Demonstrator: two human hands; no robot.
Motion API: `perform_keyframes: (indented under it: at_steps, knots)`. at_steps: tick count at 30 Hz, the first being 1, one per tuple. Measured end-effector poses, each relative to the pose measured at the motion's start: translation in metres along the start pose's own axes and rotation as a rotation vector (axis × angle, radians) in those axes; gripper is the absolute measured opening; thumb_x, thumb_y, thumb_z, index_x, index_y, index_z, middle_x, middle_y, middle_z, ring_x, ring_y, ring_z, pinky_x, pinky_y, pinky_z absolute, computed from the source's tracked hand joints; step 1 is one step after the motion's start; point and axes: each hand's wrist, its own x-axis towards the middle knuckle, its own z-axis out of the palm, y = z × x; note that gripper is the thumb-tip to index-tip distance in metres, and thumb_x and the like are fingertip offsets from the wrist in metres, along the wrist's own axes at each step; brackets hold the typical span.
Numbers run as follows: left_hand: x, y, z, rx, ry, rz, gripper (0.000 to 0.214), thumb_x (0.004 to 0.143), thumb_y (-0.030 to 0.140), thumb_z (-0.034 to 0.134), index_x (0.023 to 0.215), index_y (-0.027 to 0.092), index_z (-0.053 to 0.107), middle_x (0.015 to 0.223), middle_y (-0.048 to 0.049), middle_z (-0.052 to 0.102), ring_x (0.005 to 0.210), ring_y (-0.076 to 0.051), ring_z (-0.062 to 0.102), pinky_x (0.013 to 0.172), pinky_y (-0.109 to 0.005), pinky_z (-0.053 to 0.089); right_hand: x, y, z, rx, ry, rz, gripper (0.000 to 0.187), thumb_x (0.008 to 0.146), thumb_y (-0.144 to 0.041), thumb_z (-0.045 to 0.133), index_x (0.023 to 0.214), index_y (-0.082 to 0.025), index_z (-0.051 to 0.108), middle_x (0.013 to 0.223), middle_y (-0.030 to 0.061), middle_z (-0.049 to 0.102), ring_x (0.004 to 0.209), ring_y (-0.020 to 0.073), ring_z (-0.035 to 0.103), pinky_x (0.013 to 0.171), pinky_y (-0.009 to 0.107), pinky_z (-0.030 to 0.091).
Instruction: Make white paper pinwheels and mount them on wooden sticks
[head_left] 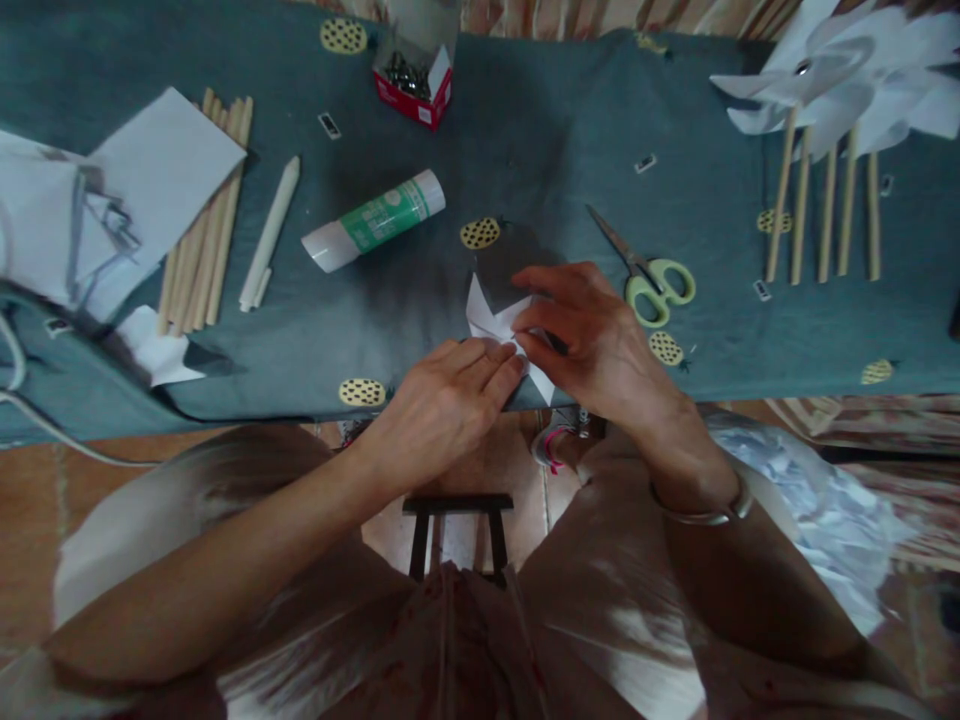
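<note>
A small white paper pinwheel (484,312) with folded, pointed blades lies near the front edge of the cloth-covered table. My left hand (457,400) presses its fingers together on the near side of the paper and holds it by the middle. From the right, my right hand (600,335) reaches over it, thumb and fingers closed on the folded centre. Whether something small sits between those fingertips is hidden. Scissors (646,278) with pale green handles lie just beyond my right hand. A glue stick (379,222) with a green label rests farther back on the left.
Wooden sticks (206,225) and a white pen (271,232) lie at left beside paper sheets (169,160). A red box (414,90) of small metal pieces stands at the back. Several pinwheels on sticks (825,200) lie at right. A bag (817,510) of paper scraps is below.
</note>
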Motion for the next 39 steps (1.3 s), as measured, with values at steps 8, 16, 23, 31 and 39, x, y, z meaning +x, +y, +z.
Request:
perform_keyframes:
  at_steps: [8, 16, 23, 31, 39]
  knots:
    - [0.0002, 0.0006, -0.0002, 0.004, -0.005, 0.000, 0.023, 0.099, 0.014, 0.048, 0.118, 0.007, 0.059, 0.112, -0.0124, 0.072, 0.093, -0.023, 0.065, 0.076, -0.035, 0.053, -0.0012, -0.0034, 0.0025, -0.006, -0.019, 0.061, 0.015, 0.088, -0.016, 0.060, 0.083, -0.029, 0.066, 0.126, 0.0044, 0.069, 0.116, 0.0252, 0.060, 0.098, 0.047, 0.055]
    - [-0.0008, 0.0008, 0.0004, 0.003, -0.016, -0.003, 0.024, 0.100, 0.015, 0.047, 0.119, 0.008, 0.059, 0.113, -0.0120, 0.072, 0.094, -0.022, 0.065, 0.077, -0.034, 0.053, -0.0009, -0.0029, 0.0053, -0.011, -0.001, 0.027, 0.014, 0.089, -0.015, 0.056, 0.083, -0.025, 0.066, 0.125, 0.0084, 0.070, 0.114, 0.0267, 0.061, 0.097, 0.047, 0.054]
    - [-0.0005, 0.0004, 0.0004, -0.018, 0.014, 0.004, 0.023, 0.098, 0.013, 0.050, 0.116, 0.007, 0.061, 0.116, -0.0129, 0.072, 0.096, -0.024, 0.066, 0.080, -0.036, 0.054, 0.0031, 0.0001, -0.0019, 0.155, 0.096, 0.131, 0.013, 0.087, -0.018, 0.061, 0.093, -0.017, 0.072, 0.120, 0.0134, 0.072, 0.113, 0.0259, 0.065, 0.099, 0.044, 0.054]
    - [0.0009, -0.0021, -0.0007, -0.011, 0.028, 0.003, 0.019, 0.098, 0.013, 0.051, 0.113, 0.009, 0.062, 0.111, -0.0101, 0.073, 0.096, -0.023, 0.066, 0.078, -0.034, 0.052, 0.0044, 0.0060, -0.0011, 0.235, 0.065, 0.225, 0.028, 0.086, -0.017, 0.058, 0.110, -0.028, 0.068, 0.114, 0.0030, 0.073, 0.108, 0.0228, 0.069, 0.100, 0.041, 0.056]
    - [0.0023, -0.0025, 0.0023, -0.009, 0.042, -0.001, 0.017, 0.098, 0.013, 0.051, 0.110, 0.009, 0.062, 0.106, -0.0091, 0.073, 0.093, -0.022, 0.065, 0.076, -0.033, 0.051, -0.0028, -0.0001, -0.0033, 0.174, 0.134, 0.152, 0.028, 0.085, -0.006, 0.050, 0.098, -0.019, 0.072, 0.123, 0.0130, 0.071, 0.115, 0.0252, 0.066, 0.103, 0.046, 0.052]
